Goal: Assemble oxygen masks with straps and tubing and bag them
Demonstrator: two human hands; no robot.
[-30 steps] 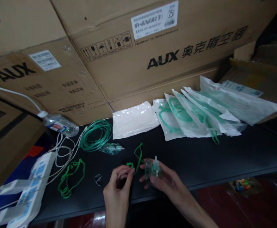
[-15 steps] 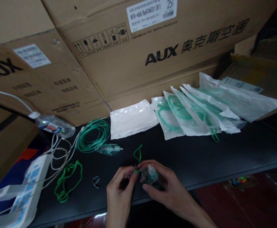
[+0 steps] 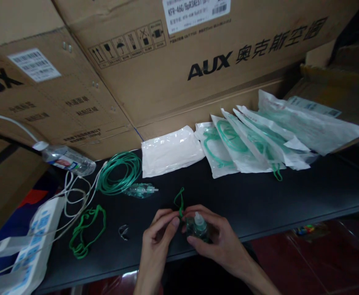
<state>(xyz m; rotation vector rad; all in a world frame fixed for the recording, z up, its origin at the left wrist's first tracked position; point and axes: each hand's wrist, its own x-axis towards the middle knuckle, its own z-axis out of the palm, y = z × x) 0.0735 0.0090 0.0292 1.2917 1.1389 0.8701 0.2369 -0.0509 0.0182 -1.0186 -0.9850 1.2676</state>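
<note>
My left hand (image 3: 159, 237) is closed, thumb and forefinger pinching a green elastic strap (image 3: 180, 201). A small loop of the strap stands up past my fingertips. In my right hand (image 3: 221, 241) sits a clear green oxygen mask (image 3: 200, 229) with a pale connector tip pointing up. The fingers of that hand curl round the mask, and its fingertips meet the strap beside my left hand. Where strap and mask join is partly hidden by my fingers. On the table to the left lie another green elastic strap (image 3: 89, 231) and a small clear curved piece (image 3: 123, 232).
Coiled green tubing (image 3: 119, 174) lies near a clear green plastic part (image 3: 141, 190). Behind are a white packet (image 3: 171, 151) and several packaged tubing sets (image 3: 244, 143). A power strip (image 3: 33, 246), white cables and a bottle (image 3: 69, 159) occupy the left. Cardboard boxes (image 3: 155, 82) wall the back.
The left fingertips have shifted on the strap, and its loop now lies straighter. The right hand has turned the mask slightly, showing more of it. The view has tilted slightly.
</note>
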